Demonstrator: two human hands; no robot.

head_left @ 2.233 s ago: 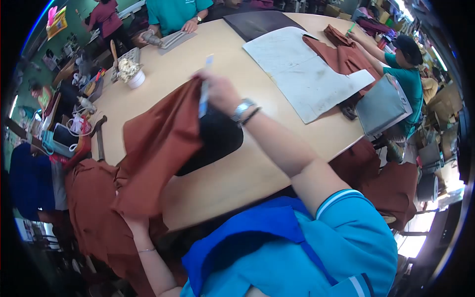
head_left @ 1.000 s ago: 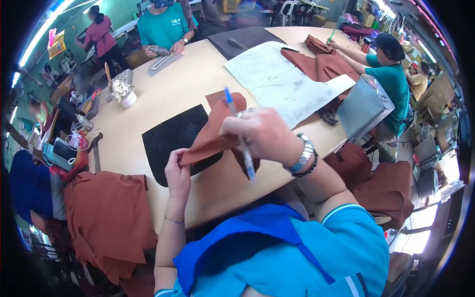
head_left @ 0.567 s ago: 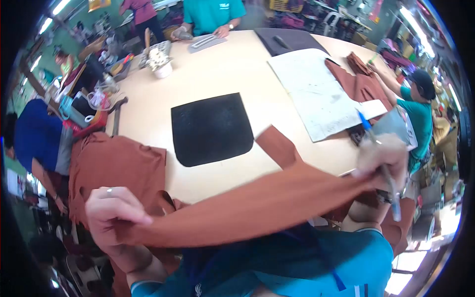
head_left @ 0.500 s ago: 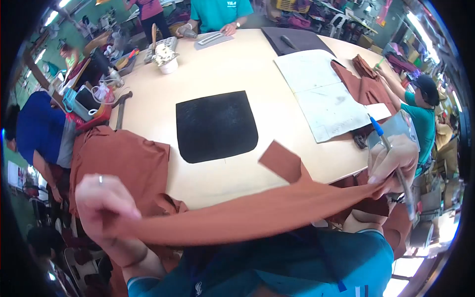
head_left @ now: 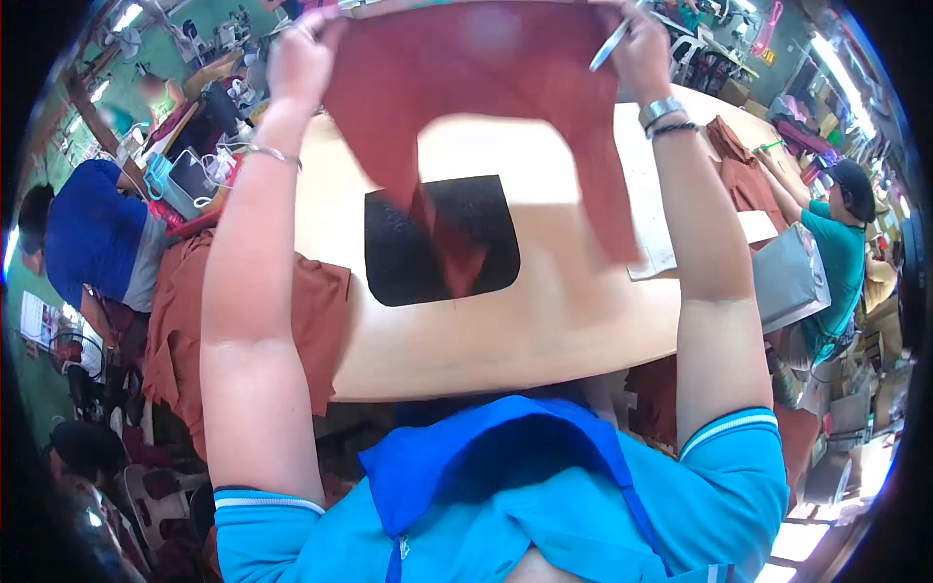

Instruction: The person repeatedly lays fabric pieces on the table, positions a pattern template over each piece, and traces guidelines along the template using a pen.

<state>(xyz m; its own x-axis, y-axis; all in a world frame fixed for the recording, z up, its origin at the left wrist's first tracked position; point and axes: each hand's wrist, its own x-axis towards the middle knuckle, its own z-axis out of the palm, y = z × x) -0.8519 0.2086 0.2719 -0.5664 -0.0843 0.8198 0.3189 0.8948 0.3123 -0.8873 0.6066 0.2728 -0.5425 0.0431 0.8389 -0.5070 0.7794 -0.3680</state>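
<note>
My left hand (head_left: 303,56) and my right hand (head_left: 643,51) are raised high over the far part of the table. Between them they hold up a reddish-brown leather piece (head_left: 466,73) by its upper corners. It hangs down with ragged strips at its lower edge and a wide arched gap in the middle. A pen (head_left: 609,46) also sticks out of my right hand. Below the hanging strips, a black panel (head_left: 394,262) with rounded lower corners lies flat on the table, partly hidden by them.
More reddish-brown leather (head_left: 248,321) drapes over the table's left edge. White pattern sheets (head_left: 649,219) lie on the right of the pale table (head_left: 544,340). A co-worker in teal (head_left: 831,262) is at the right, and a person in blue (head_left: 92,233) bends at the left.
Both my hands have gone up and forward from near my body, lifting the leather piece. It was a stretched, folded band and now hangs spread open over the table and the black panel.
</note>
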